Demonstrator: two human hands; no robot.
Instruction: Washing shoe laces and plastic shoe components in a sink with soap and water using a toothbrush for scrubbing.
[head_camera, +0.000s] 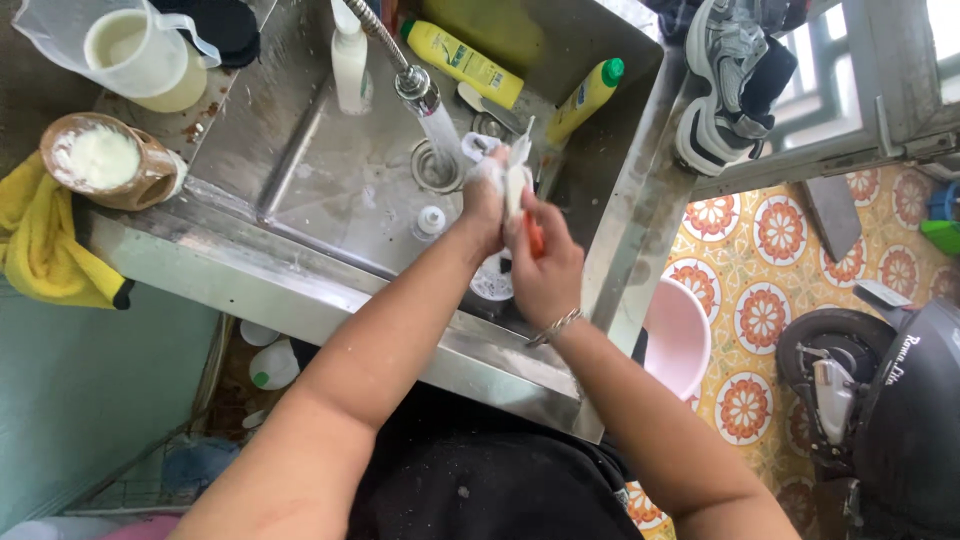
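We are mid-wash, our left hand (485, 200) gripping a white utensil (517, 175) under the tap (415, 85) while our right hand (545, 270) clasps its orange handle (535, 240); next likely calls for turning it.

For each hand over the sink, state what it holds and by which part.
Right hand grips a knife by its orange handle; left hand presses a soapy white sponge against the blade.

Over the steel sink (300, 150), both hands meet under the faucet (412, 80) — left hand (484, 205) gripping a soapy white piece (517, 180), right hand (543, 270) clasping an orange-handled tool (535, 238).
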